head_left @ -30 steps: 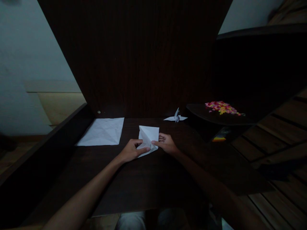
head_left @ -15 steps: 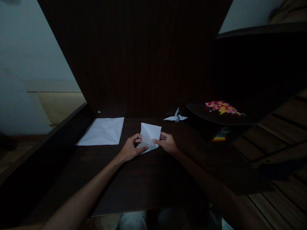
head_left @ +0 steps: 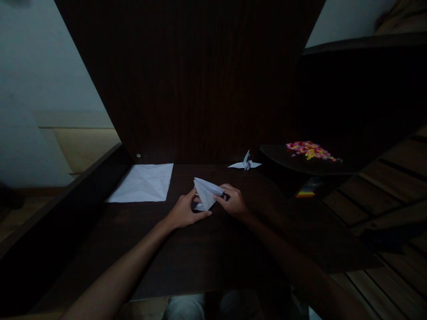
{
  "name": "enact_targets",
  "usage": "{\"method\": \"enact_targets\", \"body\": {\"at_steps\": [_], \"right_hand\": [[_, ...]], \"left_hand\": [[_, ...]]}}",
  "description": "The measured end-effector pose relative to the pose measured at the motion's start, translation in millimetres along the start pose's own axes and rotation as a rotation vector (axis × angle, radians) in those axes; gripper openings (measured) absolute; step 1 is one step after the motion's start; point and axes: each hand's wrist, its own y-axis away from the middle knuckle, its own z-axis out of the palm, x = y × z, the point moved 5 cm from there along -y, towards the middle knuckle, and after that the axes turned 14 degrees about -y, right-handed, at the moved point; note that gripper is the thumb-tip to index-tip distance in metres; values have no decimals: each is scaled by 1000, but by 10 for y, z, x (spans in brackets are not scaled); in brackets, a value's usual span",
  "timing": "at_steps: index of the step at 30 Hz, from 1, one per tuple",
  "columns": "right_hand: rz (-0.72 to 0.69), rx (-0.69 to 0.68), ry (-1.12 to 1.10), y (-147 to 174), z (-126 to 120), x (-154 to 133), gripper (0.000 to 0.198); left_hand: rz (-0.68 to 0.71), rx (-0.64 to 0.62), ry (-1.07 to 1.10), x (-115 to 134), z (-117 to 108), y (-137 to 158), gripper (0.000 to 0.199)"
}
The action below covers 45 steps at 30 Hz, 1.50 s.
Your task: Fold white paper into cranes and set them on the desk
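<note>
A white sheet of folded paper [head_left: 207, 194] is between my two hands, low over the dark desk, with its upper flap tipped toward me. My left hand [head_left: 187, 211] curves round its left side, fingers behind the paper and thumb along the near edge. At its right corner my right hand [head_left: 233, 201] pinches the paper between thumb and fingers. Beyond the right hand stands a white origami crane [head_left: 246, 164]. Creased white paper squares [head_left: 143, 183] lie flat on the left of the desk.
The dark wooden desk [head_left: 187, 253] has a raised side board [head_left: 66, 191] on the left and a tall back panel [head_left: 200, 80]. A curved shelf [head_left: 276, 156] on the right bears a heap of small colourful pieces [head_left: 312, 150]. Below that shelf is a rainbow-striped item [head_left: 306, 194].
The paper, spread flatter before, now has its top flap folded down toward me into a narrower pointed shape. My left thumb has moved off its face to the near edge.
</note>
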Motion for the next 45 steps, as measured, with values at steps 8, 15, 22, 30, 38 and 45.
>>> {"method": "enact_targets", "body": {"at_steps": [8,15,22,30,38,45], "right_hand": [[-21,-106,-32,-2,32,-29,14],[-98,-184,33,41,95,47,39],[7,-306,81,51,112,130,39],[110,-297,169,48,43,119,43],[71,-121,24,1,12,99,29],[130,-70,18,38,43,178,48]], "left_hand": [[-178,306,95,-188,-220,-1,43],[-308,516,-110,-269,-360,2,23],[-75,180,-396,-268,-84,-84,25],[-29,78,-588,-235,8,-64,26],[-8,20,-594,-125,-24,-41,52],[-45,105,-571,-142,-40,-36,49]]}}
